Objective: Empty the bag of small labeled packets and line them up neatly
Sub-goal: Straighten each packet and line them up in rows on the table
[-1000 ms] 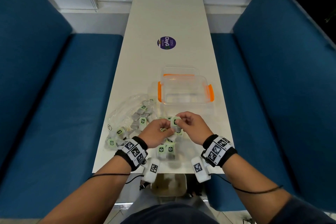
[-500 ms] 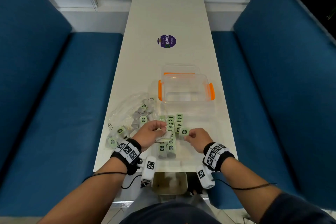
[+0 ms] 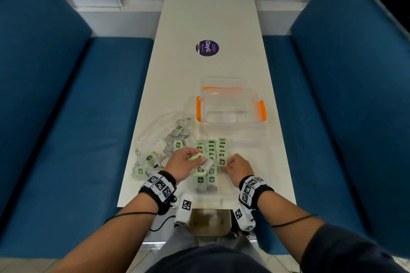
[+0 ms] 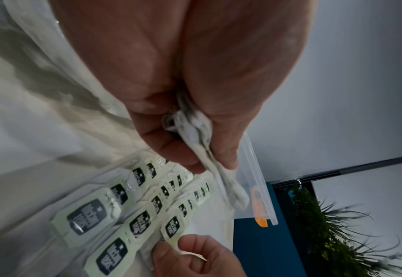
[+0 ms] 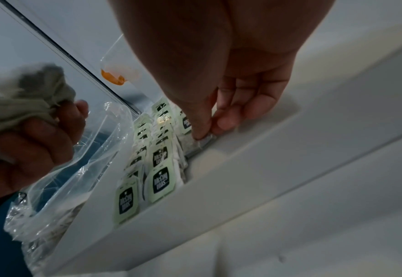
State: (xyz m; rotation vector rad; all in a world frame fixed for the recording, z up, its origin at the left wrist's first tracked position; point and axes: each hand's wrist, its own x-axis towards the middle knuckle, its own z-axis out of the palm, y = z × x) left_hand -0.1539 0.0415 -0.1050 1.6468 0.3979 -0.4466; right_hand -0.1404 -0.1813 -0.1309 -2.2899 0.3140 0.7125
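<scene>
While three rows of packets already sit lined up between the two hands, the job looks roughly half done. Right hand pinches the corner of one packet, setting it at the near end of the row closest to it. Left hand is curled around a small bunch of packets, waiting to be placed. Bag, just beyond the left hand on the counter, holds more loose packets, so emptying isn't finished. Clear orange-clipped container stands past the rows, farther from both hands.
</scene>
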